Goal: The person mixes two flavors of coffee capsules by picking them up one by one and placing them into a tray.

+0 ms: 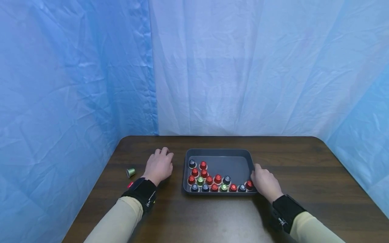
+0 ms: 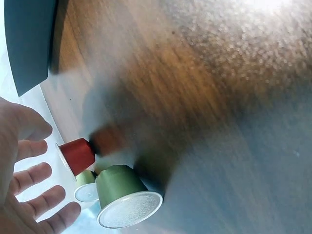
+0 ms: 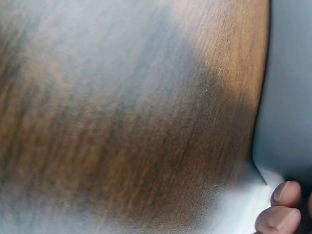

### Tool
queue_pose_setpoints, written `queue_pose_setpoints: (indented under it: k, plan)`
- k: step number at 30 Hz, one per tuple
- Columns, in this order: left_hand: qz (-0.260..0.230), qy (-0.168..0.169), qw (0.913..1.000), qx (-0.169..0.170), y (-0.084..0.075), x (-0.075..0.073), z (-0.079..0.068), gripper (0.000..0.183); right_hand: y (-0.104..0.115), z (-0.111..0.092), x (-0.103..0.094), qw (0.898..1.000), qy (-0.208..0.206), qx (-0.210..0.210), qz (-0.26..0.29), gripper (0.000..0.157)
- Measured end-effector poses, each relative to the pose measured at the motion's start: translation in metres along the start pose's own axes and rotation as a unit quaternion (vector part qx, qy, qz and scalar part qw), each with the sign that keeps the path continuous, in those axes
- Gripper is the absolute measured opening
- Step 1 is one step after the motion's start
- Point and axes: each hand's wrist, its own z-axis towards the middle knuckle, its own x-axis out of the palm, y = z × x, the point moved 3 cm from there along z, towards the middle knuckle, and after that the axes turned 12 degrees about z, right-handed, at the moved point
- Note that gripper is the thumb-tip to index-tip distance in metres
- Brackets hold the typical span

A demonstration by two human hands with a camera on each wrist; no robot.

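Observation:
My left hand (image 1: 159, 166) hovers over the table left of the tray, its fingers loosely bent and holding nothing. In the left wrist view, a red coffee capsule (image 2: 79, 157) lies on its side by the fingers, with a large green capsule (image 2: 121, 189) and a smaller-looking green one (image 2: 86, 191) close by. One green capsule (image 1: 130, 172) shows left of that hand in the head view; a bit of red (image 1: 130, 184) peeks out by the wrist. At the right side of the dark grey tray (image 1: 218, 152), my right hand (image 1: 266, 182) grips the rim, fingertips partly hidden.
Red, dark blue and green capsules stand in the tray, filling its front row and clustering at its left. The tray's back right floor is bare. Dark wood table (image 1: 212, 219) surrounds it; blue sheets (image 1: 206, 67) hang behind and at the sides.

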Motion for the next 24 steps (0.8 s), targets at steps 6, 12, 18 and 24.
queue_pose_setpoints:
  k: [6,12,18,24]
  plan:
    - [0.003,0.011,0.9999,0.001,0.0035,0.0033,-0.0015,0.048,0.0000,-0.0005,0.0000,1.000,-0.005,-0.009,-0.001,0.037]
    - [-0.002,0.026,0.9997,0.002,0.0058,0.0045,-0.0024,0.051,-0.0008,-0.0004,0.0001,1.000,-0.011,-0.020,-0.001,0.035]
    - [-0.004,0.035,0.9994,0.008,0.0055,0.0079,-0.0013,0.051,0.0000,-0.0005,-0.0003,1.000,-0.009,-0.021,-0.003,0.035]
    - [-0.001,0.023,0.9996,0.019,0.0044,0.0089,-0.0031,0.048,0.0001,-0.0007,-0.0006,1.000,-0.009,-0.019,-0.002,0.036]
